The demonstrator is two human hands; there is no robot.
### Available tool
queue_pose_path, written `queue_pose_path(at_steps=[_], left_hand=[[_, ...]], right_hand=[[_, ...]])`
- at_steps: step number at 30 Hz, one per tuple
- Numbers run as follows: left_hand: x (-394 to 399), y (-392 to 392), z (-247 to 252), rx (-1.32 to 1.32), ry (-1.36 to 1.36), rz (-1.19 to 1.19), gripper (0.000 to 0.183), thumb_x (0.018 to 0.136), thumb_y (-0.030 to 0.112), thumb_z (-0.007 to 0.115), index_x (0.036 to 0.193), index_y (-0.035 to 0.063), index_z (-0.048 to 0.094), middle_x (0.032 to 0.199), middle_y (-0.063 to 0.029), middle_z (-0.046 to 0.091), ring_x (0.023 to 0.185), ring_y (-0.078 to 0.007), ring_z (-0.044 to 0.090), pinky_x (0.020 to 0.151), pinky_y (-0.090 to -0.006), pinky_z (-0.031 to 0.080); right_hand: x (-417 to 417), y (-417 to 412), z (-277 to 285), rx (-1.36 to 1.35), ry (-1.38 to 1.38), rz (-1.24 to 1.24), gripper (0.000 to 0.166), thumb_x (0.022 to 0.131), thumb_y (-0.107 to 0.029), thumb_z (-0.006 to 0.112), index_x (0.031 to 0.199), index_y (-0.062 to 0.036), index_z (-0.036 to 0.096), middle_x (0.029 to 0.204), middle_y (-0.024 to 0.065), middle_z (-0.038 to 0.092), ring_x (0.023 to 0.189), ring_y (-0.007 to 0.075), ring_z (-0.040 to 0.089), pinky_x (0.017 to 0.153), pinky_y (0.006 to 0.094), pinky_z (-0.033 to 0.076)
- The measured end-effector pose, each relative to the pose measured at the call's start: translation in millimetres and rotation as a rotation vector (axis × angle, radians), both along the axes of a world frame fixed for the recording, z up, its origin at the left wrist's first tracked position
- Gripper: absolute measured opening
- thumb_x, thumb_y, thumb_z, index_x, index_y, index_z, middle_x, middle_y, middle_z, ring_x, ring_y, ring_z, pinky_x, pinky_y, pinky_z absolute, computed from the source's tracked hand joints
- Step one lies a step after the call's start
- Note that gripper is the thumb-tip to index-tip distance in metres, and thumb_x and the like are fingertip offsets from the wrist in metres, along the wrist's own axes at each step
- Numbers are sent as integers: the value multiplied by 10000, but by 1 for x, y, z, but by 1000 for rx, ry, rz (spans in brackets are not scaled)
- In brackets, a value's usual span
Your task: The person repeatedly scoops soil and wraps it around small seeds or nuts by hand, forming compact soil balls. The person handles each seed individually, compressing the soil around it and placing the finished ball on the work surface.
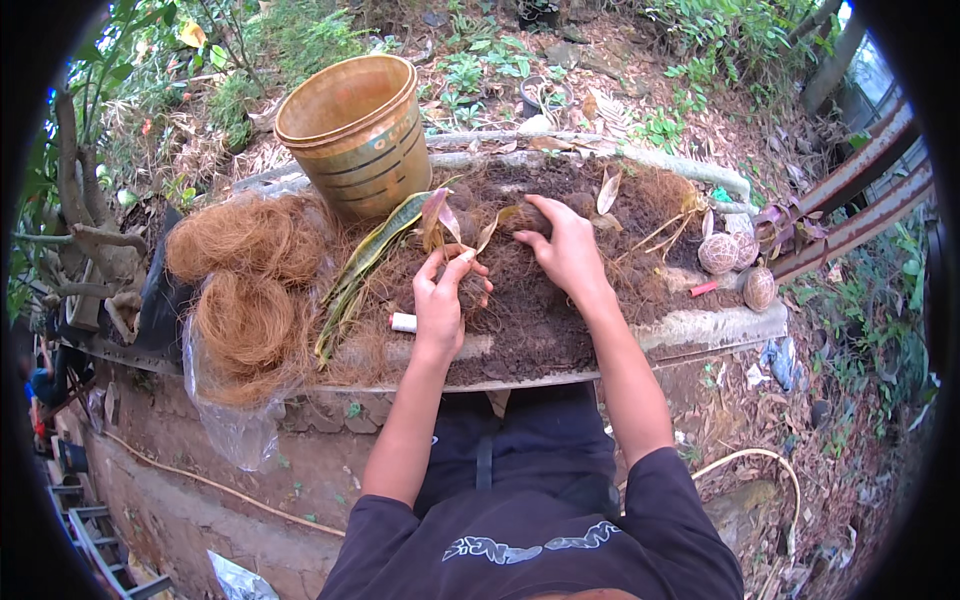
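Observation:
My left hand pinches the base of a small plant with purple and yellowing leaves. My right hand is just to its right, thumb and forefinger spread around a brown clump of soil and fibre; whether it grips the clump is unclear. Dark soil mixed with fibre covers the slab below both hands. A white thread spool lies left of my left wrist. Long yellow-edged snake plant leaves stretch out farther left.
A dirty plastic bucket stands at the back left. Brown coconut fibre is heaped on clear plastic. Several string-wrapped balls and a small red object are at right, near rusty metal beams. A hose runs along the ground.

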State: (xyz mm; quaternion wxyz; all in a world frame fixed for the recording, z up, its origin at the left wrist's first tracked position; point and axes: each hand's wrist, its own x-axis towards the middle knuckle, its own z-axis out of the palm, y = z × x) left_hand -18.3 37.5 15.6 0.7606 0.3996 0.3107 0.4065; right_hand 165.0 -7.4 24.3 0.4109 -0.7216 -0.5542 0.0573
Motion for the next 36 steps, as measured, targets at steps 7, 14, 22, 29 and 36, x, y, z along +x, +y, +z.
queue_pose_path(at_steps=[7, 14, 22, 29, 36], left_hand=[[19, 7, 6, 58, 27, -9, 157, 935, 126, 587, 1037, 8, 564, 794, -84, 625, 657, -171, 630, 516, -297, 480], [21, 9, 1, 170, 139, 71, 149, 928, 115, 584, 1030, 7, 576, 792, -80, 638, 656, -156, 630, 520, -284, 480], [4, 20, 3, 109, 58, 128, 142, 931, 125, 569, 1016, 11, 569, 808, -86, 624, 673, -177, 625, 531, -308, 478], [-10, 26, 1, 27, 7, 107, 142, 929, 143, 581, 1012, 29, 567, 814, -85, 620, 674, -190, 635, 519, -312, 482], [-8, 24, 0, 33, -15, 100, 144, 938, 136, 576, 1029, 26, 557, 824, -86, 615, 691, -182, 622, 527, -313, 480]], right_hand=[[25, -27, 7, -137, -123, -241, 370, 771, -55, 748, 1130, -14, 673, 1241, 164, 593, 1081, 372, 627, 917, 440, 514], [4, -33, 19, -126, -326, -44, 441, 790, 8, 648, 1227, -42, 619, 1253, 164, 573, 1237, 343, 530, 1000, 411, 475], [-37, -26, -4, -224, -359, 97, 333, 840, -126, 644, 1159, -30, 654, 1165, 158, 641, 1058, 307, 625, 929, 428, 491], [-10, -27, 7, -183, -182, 58, 106, 855, -142, 648, 871, -97, 743, 836, 114, 684, 884, 312, 663, 792, 429, 525], [18, -29, 18, -21, -146, -188, 120, 858, -120, 658, 910, -49, 741, 860, 162, 673, 870, 335, 665, 795, 430, 521]])
